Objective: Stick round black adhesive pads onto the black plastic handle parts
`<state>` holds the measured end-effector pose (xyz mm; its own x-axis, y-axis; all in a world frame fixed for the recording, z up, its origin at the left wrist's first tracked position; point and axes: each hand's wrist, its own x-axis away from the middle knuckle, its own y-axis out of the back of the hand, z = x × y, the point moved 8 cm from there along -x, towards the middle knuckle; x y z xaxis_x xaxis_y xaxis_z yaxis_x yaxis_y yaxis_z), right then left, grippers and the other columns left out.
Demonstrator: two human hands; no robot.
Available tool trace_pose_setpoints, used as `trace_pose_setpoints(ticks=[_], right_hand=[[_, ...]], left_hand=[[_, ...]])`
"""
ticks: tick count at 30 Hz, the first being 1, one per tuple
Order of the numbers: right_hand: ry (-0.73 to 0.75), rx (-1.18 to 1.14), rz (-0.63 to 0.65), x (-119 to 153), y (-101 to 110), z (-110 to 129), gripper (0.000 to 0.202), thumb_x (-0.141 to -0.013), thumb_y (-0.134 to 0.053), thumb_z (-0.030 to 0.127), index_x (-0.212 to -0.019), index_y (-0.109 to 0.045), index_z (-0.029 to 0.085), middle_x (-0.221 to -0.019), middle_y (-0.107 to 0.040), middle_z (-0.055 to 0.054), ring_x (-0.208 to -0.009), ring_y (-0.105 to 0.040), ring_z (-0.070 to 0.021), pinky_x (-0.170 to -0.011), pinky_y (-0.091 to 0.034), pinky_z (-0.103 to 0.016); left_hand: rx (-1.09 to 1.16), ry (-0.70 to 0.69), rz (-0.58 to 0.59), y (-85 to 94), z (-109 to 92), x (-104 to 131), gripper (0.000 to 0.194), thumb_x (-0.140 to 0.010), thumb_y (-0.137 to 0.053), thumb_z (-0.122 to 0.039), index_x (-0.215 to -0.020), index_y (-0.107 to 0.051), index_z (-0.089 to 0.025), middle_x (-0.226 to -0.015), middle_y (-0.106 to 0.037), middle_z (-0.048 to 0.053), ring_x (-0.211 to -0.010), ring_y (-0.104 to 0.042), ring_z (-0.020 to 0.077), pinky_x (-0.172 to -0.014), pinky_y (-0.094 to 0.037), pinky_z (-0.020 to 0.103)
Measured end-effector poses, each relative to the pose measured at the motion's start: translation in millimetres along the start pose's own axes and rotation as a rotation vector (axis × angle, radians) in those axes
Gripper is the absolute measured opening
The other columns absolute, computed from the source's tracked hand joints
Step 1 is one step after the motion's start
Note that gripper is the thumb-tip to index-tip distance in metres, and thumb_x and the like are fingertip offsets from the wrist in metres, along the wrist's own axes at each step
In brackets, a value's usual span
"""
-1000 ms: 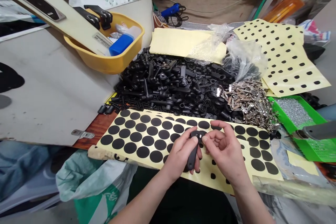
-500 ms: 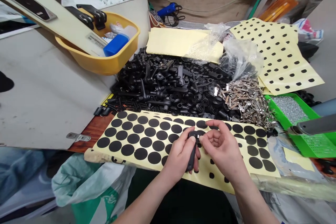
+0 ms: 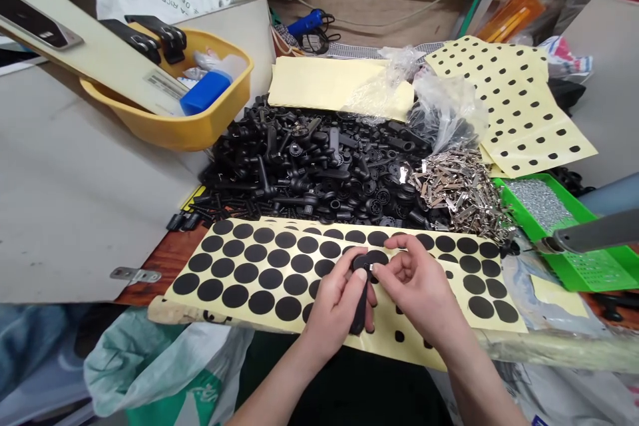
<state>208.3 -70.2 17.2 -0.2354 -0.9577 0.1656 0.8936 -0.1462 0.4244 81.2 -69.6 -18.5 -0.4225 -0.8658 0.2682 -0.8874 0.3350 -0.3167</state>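
Note:
My left hand (image 3: 332, 303) is closed around a black plastic lever-shaped part (image 3: 358, 316), its round head up and its handle pointing down toward me. The left thumb presses on the head. At that head, my right hand (image 3: 422, 289) pinches a small shiny metal piece (image 3: 370, 268) between thumb and forefinger, its other fingers curled loosely. Fingers hide much of the metal piece and its exact seat. Both hands hover over a yellow backing sheet with large black round stickers (image 3: 278, 257).
Behind the sheet lies a heap of black plastic parts (image 3: 319, 166). A pile of metal strips (image 3: 459, 190) and a green tray (image 3: 529, 213) of small silvery pieces stand right. A grey tool (image 3: 599, 233) juts in there. A yellow basket (image 3: 174, 133) is upper left.
The lever part has turned slightly in my left hand, showing more of its round head. The metal piece stays pinched at the head. The camera view has shifted a little.

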Motion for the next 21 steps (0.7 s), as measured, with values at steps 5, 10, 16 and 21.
trace_pose_setpoints(ticks=[5,10,16,21], right_hand=[[-0.057,-0.184,0.195,-4.5,-9.4,-6.1,0.034,-0.072,-0.072,0.045,-0.086,-0.053,0.021,-0.054,-0.048,0.008,-0.044,-0.044,-0.0097,-0.040,-0.036,-0.021],[-0.078,-0.448,0.363,-0.6,-25.0,-3.8,0.030,-0.076,-0.073,0.044,-0.081,-0.057,0.018,-0.063,-0.059,0.002,-0.052,-0.056,-0.0106,-0.052,-0.049,-0.025],[-0.048,-0.449,0.274,-3.0,-22.1,1.6,0.034,-0.071,-0.078,0.045,-0.076,-0.059,0.018,-0.061,-0.060,0.002,-0.054,-0.058,-0.0115,-0.056,-0.053,-0.025],[0.000,-0.420,0.267,6.1,-18.0,-11.9,0.027,-0.075,-0.075,0.043,-0.081,-0.064,0.019,-0.062,-0.065,-0.002,-0.057,-0.064,-0.0183,-0.057,-0.056,-0.031]], left_hand=[[0.095,0.001,0.090,0.3,3.3,-1.8,0.040,-0.092,-0.046,-0.041,-0.125,-0.045,-0.018,-0.066,-0.061,-0.002,-0.041,-0.056,0.0102,-0.043,-0.044,0.021],[0.150,0.009,0.122,0.6,6.8,-2.2,0.040,-0.093,-0.045,-0.039,-0.127,-0.045,-0.018,-0.065,-0.062,-0.001,-0.040,-0.056,0.0101,-0.042,-0.043,0.021],[0.137,-0.018,0.089,0.3,3.1,-4.0,0.041,-0.090,-0.049,-0.041,-0.124,-0.047,-0.017,-0.063,-0.061,-0.003,-0.037,-0.054,0.0089,-0.039,-0.041,0.019],[0.141,-0.013,0.104,-4.5,3.8,-2.7,0.045,-0.083,-0.058,-0.044,-0.118,-0.053,-0.016,-0.057,-0.057,-0.004,-0.035,-0.051,0.0081,-0.039,-0.043,0.020]])
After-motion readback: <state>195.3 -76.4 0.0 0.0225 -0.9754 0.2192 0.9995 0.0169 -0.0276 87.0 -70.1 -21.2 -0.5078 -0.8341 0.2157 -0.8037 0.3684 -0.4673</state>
